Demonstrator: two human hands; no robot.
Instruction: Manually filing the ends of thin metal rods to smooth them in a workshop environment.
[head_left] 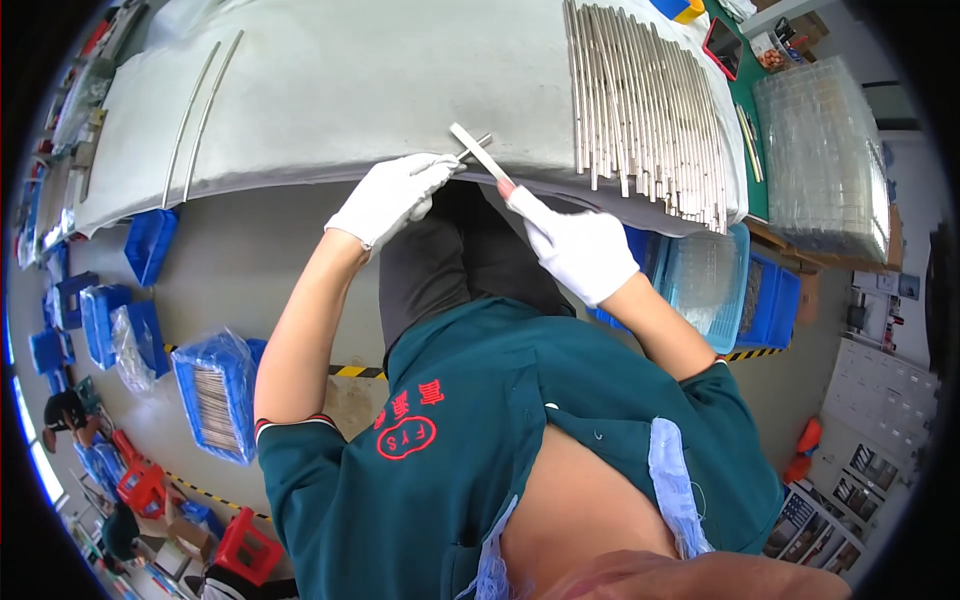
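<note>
Near the front edge of the cloth-covered table, my white-gloved left hand [390, 202] is closed around a thin metal rod [486, 139], whose tip sticks out past the fingers. My right hand [585, 250], also gloved but with a bare fingertip showing, grips a flat white stick [478, 151]. The stick crosses the rod's tip at an angle; whether the two touch is hard to tell. To the right lies a dense row of metal rods [640, 100], side by side. Two more long thin rods [205, 120] lie apart on the left of the table.
Grey-white cloth [400, 80] covers the table. Stacked clear plastic trays [825, 160] and a red-edged tablet [722, 48] stand at right. Blue bins [780, 300] and a light-blue basket [705, 280] sit below. A rod-filled blue crate [215, 400] is at left; people work farther off.
</note>
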